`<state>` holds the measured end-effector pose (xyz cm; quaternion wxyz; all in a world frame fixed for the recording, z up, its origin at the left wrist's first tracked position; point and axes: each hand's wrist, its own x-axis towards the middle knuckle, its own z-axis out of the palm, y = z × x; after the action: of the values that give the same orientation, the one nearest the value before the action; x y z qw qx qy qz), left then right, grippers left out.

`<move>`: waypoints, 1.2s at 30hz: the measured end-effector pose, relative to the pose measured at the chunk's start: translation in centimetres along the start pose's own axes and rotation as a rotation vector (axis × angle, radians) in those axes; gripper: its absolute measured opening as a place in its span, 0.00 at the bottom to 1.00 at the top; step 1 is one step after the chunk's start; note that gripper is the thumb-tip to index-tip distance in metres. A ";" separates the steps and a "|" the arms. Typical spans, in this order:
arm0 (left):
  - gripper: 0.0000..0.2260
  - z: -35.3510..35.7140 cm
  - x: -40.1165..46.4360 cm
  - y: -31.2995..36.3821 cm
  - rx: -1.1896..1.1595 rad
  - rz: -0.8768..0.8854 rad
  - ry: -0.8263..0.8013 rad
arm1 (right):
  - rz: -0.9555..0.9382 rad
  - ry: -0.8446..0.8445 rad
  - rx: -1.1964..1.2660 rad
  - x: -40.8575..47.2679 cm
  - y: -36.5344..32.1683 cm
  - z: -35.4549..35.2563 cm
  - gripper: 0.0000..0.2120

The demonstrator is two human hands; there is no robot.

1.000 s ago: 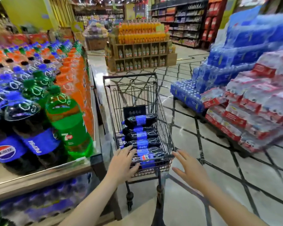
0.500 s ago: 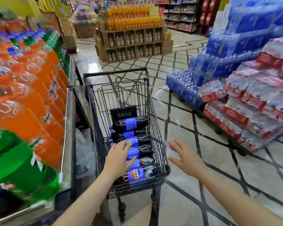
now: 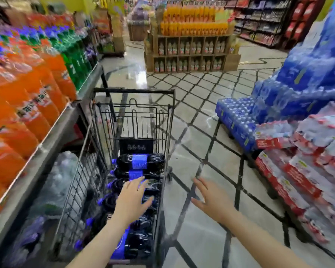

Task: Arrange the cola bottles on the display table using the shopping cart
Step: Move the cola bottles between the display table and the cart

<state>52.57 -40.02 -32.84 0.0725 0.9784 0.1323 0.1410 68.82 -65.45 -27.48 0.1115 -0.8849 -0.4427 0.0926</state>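
I am looking down through the head camera at a wire shopping cart parked just beside the display table on my left, and the cola bottles, dark with blue labels, lie on their sides in a row along the cart's floor. My left hand reaches into the cart with fingers spread and relaxed above the middle bottles; it grips nothing, and I cannot tell whether the palm is touching a bottle or just above it. My right hand hangs open over the tiled floor, just outside the cart's right wall, holding nothing. I judge the main risk to be a poor one-handed hold: the bottles look large, round and smooth, so one could roll or slip while being lifted over the cart's rim. The cart may also roll away if pushed. The table is crowded with orange bottles and green bottles, and setting a new one down carelessly could topple its neighbours. The whole view is blurred. The nearest bottles are hidden under my left forearm, the cart's handle and wheels are cut off, and no free spot on the table is visible.
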 end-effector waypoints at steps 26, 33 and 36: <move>0.27 5.6 14.5 -8.8 -0.001 -0.441 -0.202 | -0.371 -0.241 -0.007 29.2 4.1 0.9 0.33; 0.27 6.9 17.5 -15.5 -0.022 -0.545 -0.235 | -0.487 -0.325 -0.026 37.7 -1.4 2.6 0.34; 0.29 8.2 18.8 -18.0 -0.030 -0.584 -0.236 | -0.505 -0.387 -0.074 41.0 -2.5 5.5 0.36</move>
<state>68.05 -18.42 -39.05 0.1391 0.9075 0.3964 0.0014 89.71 -30.34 -34.70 0.0124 -0.7164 -0.6644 0.2124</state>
